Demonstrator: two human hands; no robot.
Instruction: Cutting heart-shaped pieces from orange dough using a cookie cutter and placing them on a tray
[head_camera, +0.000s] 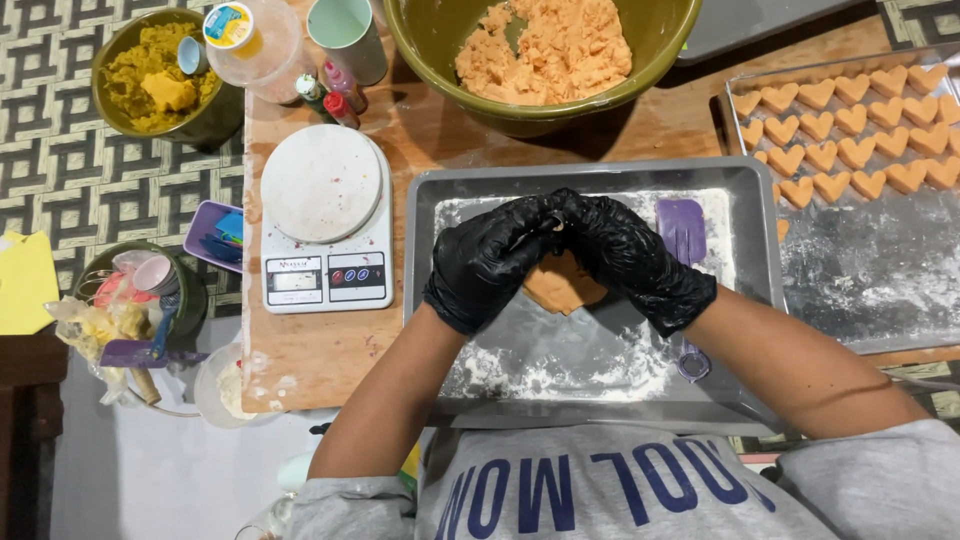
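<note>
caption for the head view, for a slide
Two black-gloved hands, left hand and right hand, meet over orange dough on a floured tray.

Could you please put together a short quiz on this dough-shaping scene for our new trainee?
1. True or false: both gloved hands, left hand and right hand, meet over the floured metal tray.
2. What shape are the orange dough pieces on the baking sheet? A) stars B) hearts C) rings
3. Fill in: the kitchen scale lies on the person's ____ side of the tray.

Key: 1 true; 2 B; 3 left. The flat dough piece lies beneath the hands; the purple scraper rests in the tray, and the green bowl of dough stands beyond it.
</note>
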